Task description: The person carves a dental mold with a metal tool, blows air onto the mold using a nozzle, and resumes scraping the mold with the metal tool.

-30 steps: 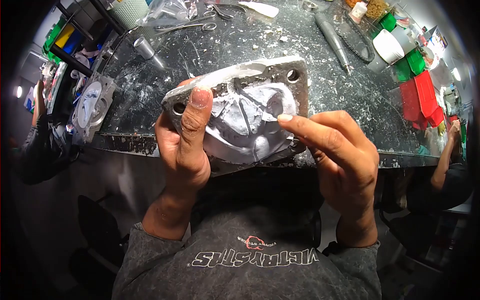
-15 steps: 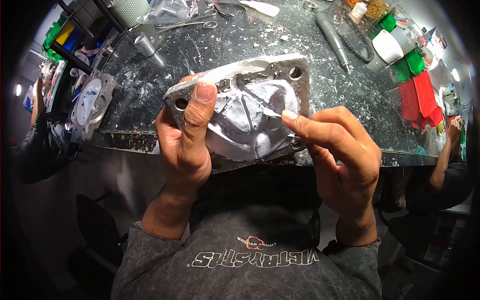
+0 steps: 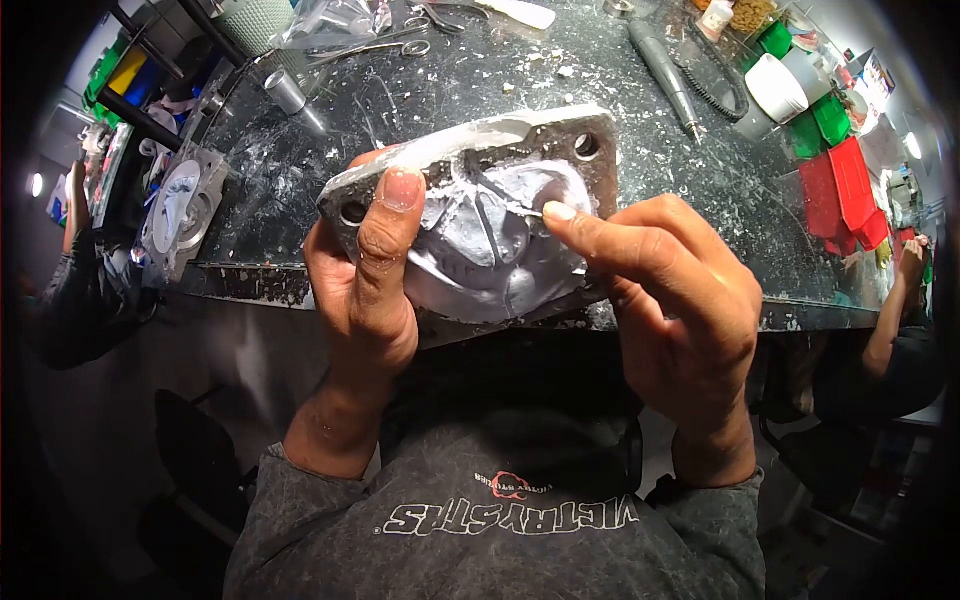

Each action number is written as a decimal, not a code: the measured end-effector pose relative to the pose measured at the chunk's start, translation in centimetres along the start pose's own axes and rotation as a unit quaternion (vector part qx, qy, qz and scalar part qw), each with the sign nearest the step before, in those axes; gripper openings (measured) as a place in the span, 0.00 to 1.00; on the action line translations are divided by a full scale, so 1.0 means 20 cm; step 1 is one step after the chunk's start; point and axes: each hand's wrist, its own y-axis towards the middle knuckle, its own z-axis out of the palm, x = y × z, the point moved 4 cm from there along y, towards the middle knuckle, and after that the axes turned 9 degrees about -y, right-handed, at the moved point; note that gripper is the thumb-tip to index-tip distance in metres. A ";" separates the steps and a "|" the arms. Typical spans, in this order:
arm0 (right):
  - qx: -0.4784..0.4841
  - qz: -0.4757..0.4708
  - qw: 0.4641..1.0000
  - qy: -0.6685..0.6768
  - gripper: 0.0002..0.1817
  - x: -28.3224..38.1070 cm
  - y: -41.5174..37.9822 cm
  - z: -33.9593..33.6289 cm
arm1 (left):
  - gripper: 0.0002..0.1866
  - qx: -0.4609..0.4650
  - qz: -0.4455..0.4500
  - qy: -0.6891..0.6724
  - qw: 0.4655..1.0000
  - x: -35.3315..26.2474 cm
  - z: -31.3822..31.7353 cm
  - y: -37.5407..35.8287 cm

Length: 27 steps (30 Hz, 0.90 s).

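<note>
My left hand (image 3: pixel 365 255) grips one side of a dental flask half (image 3: pixel 598 185), thumb on top and fingers beneath. The flask is a dull metal frame with corner holes, tilted above the bench edge. Inside it lies a whitish plaster mould (image 3: pixel 480 235) with a dark groove and a rounded ridge. My right hand (image 3: pixel 680 285) is closed, its index fingertip in the mould's upper right hollow. A thin white sliver (image 3: pixel 525 211) shows at that fingertip; whether the fingers pinch it is hidden. The right thumb tip is hidden near the flask's edge.
On the dark, plaster-specked bench (image 3: pixel 480 80) lie a handpiece (image 3: pixel 665 75) with a coiled cord, scissor-like tools (image 3: pixel 380 48) and a metal cylinder (image 3: pixel 286 92). Red bins (image 3: pixel 840 200) stand right. Another flask part (image 3: pixel 182 210) lies left. Other people's arms (image 3: pixel 893 310) show at both sides.
My right index fingertip has moved left and slightly up within the mould. The white piece at its tip now shows as a thinner line. The flask and my left hand have shifted slightly left.
</note>
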 end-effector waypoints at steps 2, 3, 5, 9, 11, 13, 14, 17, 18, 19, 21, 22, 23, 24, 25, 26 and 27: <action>0.003 -0.003 1.000 -0.004 0.17 0.00 0.00 0.00 | 0.18 -0.003 -0.007 -0.001 1.000 0.00 -0.01 0.00; -0.003 -0.010 1.000 -0.015 0.18 0.00 0.00 0.00 | 0.17 0.005 -0.008 -0.002 1.000 0.00 -0.01 0.00; -0.009 -0.017 0.999 -0.026 0.19 -0.01 -0.01 0.00 | 0.17 0.014 -0.009 -0.002 1.000 0.00 -0.01 0.01; -0.016 -0.021 1.000 -0.015 0.20 -0.01 -0.01 0.00 | 0.17 0.014 -0.006 0.001 1.000 -0.01 0.00 0.00; -0.014 -0.019 1.000 -0.019 0.20 0.00 0.00 0.00 | 0.17 0.018 -0.001 -0.001 1.000 -0.01 0.00 0.01; -0.014 -0.015 0.999 -0.025 0.20 0.01 0.00 0.00 | 0.17 0.017 -0.010 -0.004 1.000 0.00 0.00 0.01; -0.014 -0.015 0.999 -0.024 0.20 0.01 0.00 0.00 | 0.17 0.017 -0.010 -0.004 1.000 0.00 0.00 0.00; -0.025 -0.024 0.999 -0.027 0.20 0.00 -0.01 0.03 | 0.18 0.021 0.007 0.001 1.000 -0.01 0.00 -0.01; -0.038 -0.030 0.998 -0.029 0.21 0.01 -0.01 0.03 | 0.18 0.021 0.007 0.001 1.000 -0.01 -0.01 -0.01; -0.052 -0.035 0.997 -0.032 0.21 0.01 -0.02 0.04 | 0.18 0.022 0.008 0.000 1.000 -0.01 -0.01 -0.01; -0.059 -0.037 0.997 -0.036 0.22 0.01 -0.02 0.05 | 0.18 0.020 0.004 -0.002 1.000 0.00 -0.01 0.00; -0.065 -0.038 0.996 -0.039 0.23 0.01 -0.02 0.05 | 0.18 0.016 0.000 -0.003 1.000 0.00 -0.01 0.00; -0.065 -0.039 0.996 -0.039 0.23 0.00 -0.01 0.06 | 0.18 0.016 0.001 -0.003 1.000 0.00 -0.02 0.00; -0.072 -0.050 0.995 -0.046 0.24 0.01 -0.01 0.06 | 0.17 0.027 0.010 -0.014 0.999 0.00 -0.01 0.00; -0.079 -0.060 0.994 -0.054 0.25 0.01 -0.02 0.06 | 0.17 0.038 0.018 -0.025 0.999 0.00 -0.01 0.00; -0.079 -0.060 0.994 -0.054 0.25 0.01 -0.02 0.06 | 0.17 0.038 0.018 -0.025 0.999 0.01 -0.01 0.00; -0.079 -0.060 0.994 -0.051 0.26 0.01 -0.01 0.06 | 0.16 0.039 0.015 -0.049 0.998 0.01 -0.01 0.00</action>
